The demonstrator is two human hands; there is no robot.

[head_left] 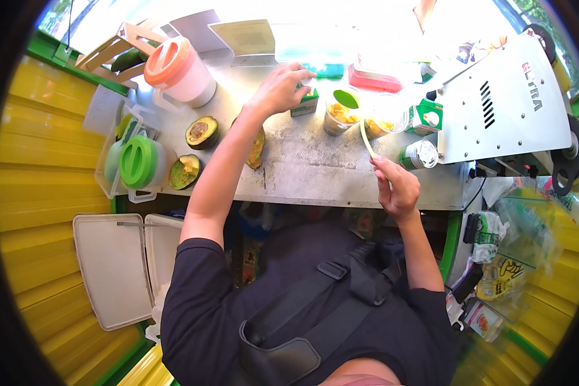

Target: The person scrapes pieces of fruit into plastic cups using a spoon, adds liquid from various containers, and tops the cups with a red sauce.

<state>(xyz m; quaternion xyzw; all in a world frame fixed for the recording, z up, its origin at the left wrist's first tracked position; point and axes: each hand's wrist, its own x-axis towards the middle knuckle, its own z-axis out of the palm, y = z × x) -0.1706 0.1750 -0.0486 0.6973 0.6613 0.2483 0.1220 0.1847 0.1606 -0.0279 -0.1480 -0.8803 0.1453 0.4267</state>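
My left hand (pixel 280 90) reaches to the back of the metal counter. Its fingers are closed at the white-capped top of a small green carton (pixel 304 105); the hand hides part of it. In my right hand (pixel 397 186), a long-handled green spoon (pixel 346 98) is pinched by the end of its handle. Its bowl is over a clear cup (pixel 334 127) of yellow pieces. A second cup (pixel 378 128) with similar pieces stands just right of it. Cut avocado halves (pixel 202 132) lie left of my left forearm, and another (pixel 255 149) is partly hidden behind it.
A pitcher with an orange lid (pixel 171 61) and a green-lidded pitcher (pixel 139 162) stand at the left. To the right are another green carton (pixel 424 118), an opened can (pixel 419 155) and a large white machine (pixel 502 103). A red container (pixel 374 80) sits behind the cups.
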